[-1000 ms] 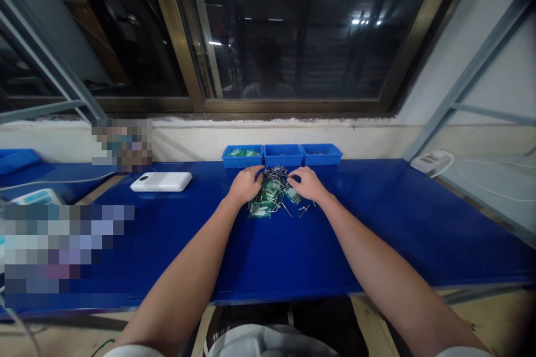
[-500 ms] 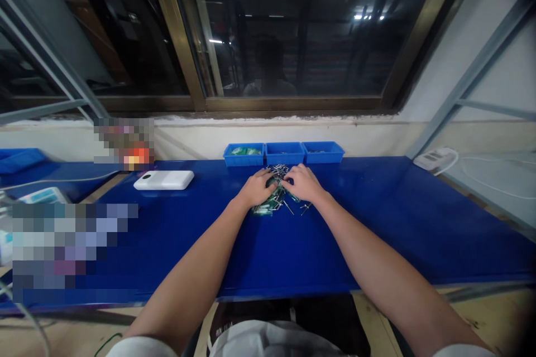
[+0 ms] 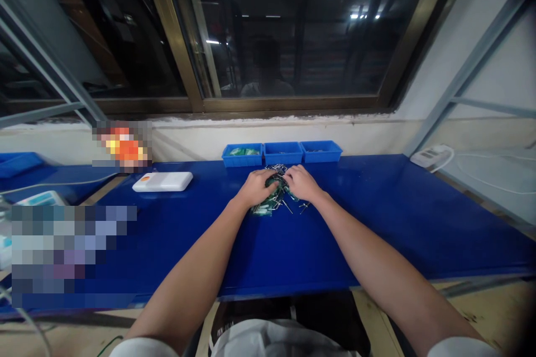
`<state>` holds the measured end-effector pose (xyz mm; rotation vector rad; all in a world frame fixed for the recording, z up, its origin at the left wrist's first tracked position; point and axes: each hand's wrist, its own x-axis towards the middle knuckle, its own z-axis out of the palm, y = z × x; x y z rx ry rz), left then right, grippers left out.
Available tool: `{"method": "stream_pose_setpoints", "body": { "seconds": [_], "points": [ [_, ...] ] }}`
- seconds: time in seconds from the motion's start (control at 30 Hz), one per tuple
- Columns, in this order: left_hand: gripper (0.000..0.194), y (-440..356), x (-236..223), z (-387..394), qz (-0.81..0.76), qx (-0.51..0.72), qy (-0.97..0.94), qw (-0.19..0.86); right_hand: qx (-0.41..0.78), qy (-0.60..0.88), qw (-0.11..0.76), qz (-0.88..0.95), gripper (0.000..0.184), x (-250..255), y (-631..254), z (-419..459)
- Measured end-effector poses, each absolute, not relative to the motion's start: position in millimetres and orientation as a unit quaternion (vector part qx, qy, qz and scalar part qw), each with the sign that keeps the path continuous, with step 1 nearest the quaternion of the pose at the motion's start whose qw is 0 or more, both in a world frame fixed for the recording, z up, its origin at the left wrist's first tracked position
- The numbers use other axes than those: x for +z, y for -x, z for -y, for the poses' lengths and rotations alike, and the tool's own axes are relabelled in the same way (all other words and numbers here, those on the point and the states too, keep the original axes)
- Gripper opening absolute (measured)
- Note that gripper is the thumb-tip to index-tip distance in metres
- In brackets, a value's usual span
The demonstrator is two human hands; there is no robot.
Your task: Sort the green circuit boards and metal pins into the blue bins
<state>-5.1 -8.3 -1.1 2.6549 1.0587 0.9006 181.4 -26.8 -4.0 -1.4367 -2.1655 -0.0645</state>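
Note:
A pile of thin silvery pieces that look like blind rivets lies on the blue tabletop, mixed with small green-and-clear plastic packets. My left hand rests against the pile's left side, with its thumb apart from its fingers and nothing visibly held. At the right side, my right hand has its fingers curled down into the pieces. Its fingertips are partly hidden, and whatever they pinch is too small to name. Some loose rivets lie nearer to me, just below the hands.
Behind the pile stand three blue bins: the left bin holds green packets, the middle bin and right bin small metal pieces. A white power bank lies to the left. A white device with a cable sits far right.
The right hand's thumb and finger, curved in a ring before, are now lower and closer into the pile. My left hand stays nearly still. The view has shifted slightly.

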Motion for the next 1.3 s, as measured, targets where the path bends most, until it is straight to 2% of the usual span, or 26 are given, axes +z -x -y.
{"method": "stream_pose_setpoints", "body": {
  "seconds": [0.2,0.4,0.6,0.83,1.07,1.3],
  "points": [
    [0.025,3,6,10,-0.34,0.348,-0.871,0.068,-0.002,0.503,0.283,0.817,0.028,1,-181,29],
    [0.021,2,6,12,-0.333,0.337,-0.879,0.054,0.023,0.493,0.314,0.811,0.029,4,-178,31],
    [0.019,1,6,12,-0.352,0.351,-0.868,0.026,0.212,0.44,0.46,0.741,0.02,5,-177,33],
    [0.021,-1,9,15,-0.35,0.383,-0.85,0.091,0.336,0.409,0.523,0.668,0.023,7,-184,30],
    [0.027,10,10,5,-0.433,0.459,-0.77,0.097,0.281,0.454,0.552,0.641,0.019,3,-195,23],
    [0.026,26,2,-9,-0.504,0.423,-0.751,0.057,0.177,0.514,0.542,0.641,0.016,-2,-210,17]
  ]
}}
